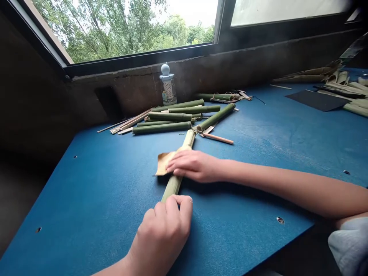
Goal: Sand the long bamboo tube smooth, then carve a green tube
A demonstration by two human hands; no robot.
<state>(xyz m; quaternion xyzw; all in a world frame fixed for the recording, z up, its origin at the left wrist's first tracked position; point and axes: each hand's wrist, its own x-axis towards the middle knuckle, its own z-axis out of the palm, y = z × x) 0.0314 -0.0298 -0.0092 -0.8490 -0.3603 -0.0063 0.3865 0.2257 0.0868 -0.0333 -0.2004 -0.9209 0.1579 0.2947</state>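
A pale green bamboo tube [173, 185] lies on the blue table, pointing away from me. My left hand [163, 226] is closed around its near end, which the fingers hide. Over the middle of the tube, my right hand [192, 165] presses down a tan sheet of sandpaper [163, 163], its fingers together and folded over the sheet. One corner of the sandpaper sticks out to the left, curled up off the table. The tube's far end comes close to the cut end of a darker green bamboo tube [216, 118].
Several green bamboo tubes [162, 127] and thin strips lie in a pile at the back. Behind them stands a light blue capped bottle [168, 90]. A thin stick [218, 138] lies right of the pile. Farther right are a black sheet [317, 100] and split bamboo pieces on the blue table [100, 199].
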